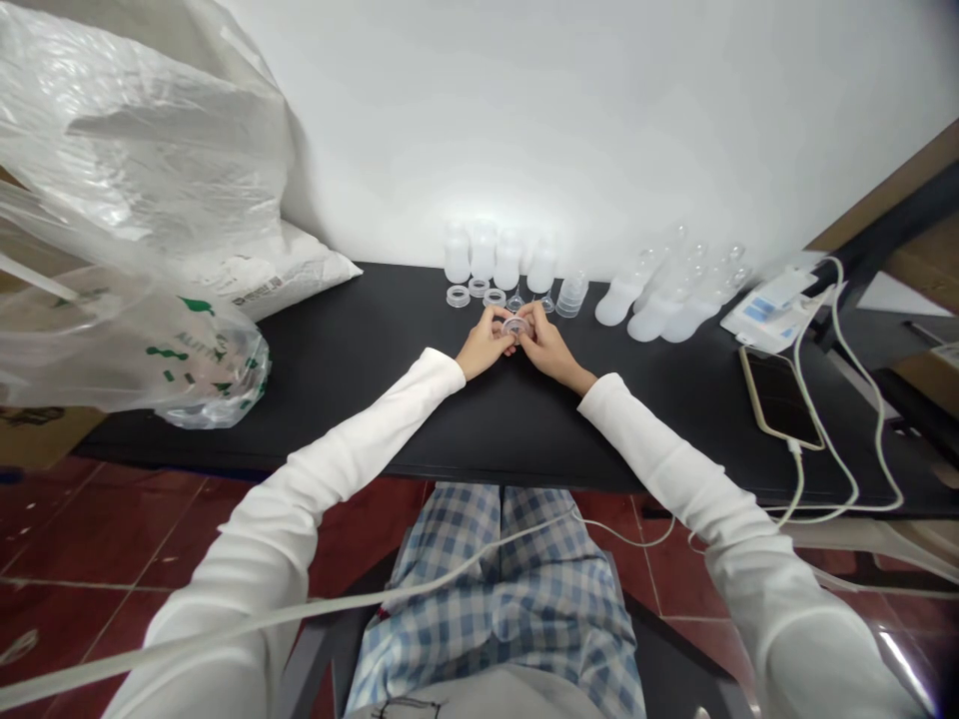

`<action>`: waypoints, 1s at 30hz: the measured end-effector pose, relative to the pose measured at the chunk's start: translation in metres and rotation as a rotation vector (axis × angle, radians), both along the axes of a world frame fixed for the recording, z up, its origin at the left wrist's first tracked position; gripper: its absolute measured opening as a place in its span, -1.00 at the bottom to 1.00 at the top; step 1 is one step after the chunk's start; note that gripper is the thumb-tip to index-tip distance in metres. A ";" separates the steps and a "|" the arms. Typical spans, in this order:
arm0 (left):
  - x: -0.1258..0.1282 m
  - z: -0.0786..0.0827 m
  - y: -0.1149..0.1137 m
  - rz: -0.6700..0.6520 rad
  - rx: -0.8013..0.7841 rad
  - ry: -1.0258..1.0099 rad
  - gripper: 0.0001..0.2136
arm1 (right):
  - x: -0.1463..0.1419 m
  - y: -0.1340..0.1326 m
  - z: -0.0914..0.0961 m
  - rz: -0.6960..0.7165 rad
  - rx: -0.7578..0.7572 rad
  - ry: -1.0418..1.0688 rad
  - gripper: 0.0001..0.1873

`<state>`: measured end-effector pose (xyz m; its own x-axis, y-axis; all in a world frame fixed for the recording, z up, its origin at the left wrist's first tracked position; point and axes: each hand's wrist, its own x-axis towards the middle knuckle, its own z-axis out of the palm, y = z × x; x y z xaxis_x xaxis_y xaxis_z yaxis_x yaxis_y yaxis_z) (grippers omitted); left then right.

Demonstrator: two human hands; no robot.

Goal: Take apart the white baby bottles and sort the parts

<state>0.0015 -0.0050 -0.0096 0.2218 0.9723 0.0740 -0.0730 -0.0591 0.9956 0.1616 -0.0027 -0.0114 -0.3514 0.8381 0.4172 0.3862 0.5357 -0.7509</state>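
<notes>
A clear bottle collar ring (515,327) is held between my two hands above the black table. My left hand (480,347) pinches its left side with thumb and fingers. On the opposite side, my right hand (548,346) grips the same ring. Something translucent shows inside the ring, but I cannot make out its details. Just beyond my fingers lie loose collar rings (458,297) and clear bottle teats (514,303). Several frosted baby bottles (482,254) stand upright behind them against the wall. A stack of clear caps (571,297) sits to the right of my right hand.
Several capped bottles (615,304) lie or lean at the right. Farther right are a white box (771,318), a phone (781,396) and white cables (854,369). Large plastic bags (202,350) crowd the left. A cable (337,605) crosses my lap.
</notes>
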 end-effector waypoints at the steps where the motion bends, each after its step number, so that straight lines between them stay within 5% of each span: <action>1: 0.000 0.000 0.000 0.007 0.001 0.005 -0.68 | 0.000 -0.001 0.001 -0.007 0.011 -0.009 -0.83; 16: -0.004 0.009 -0.005 -0.121 -0.041 -0.110 -0.86 | 0.000 -0.006 0.006 0.004 -0.005 0.009 -0.57; 30: -0.001 0.002 -0.006 -0.023 0.126 0.109 -0.85 | -0.001 -0.009 0.010 0.057 -0.089 0.078 -0.75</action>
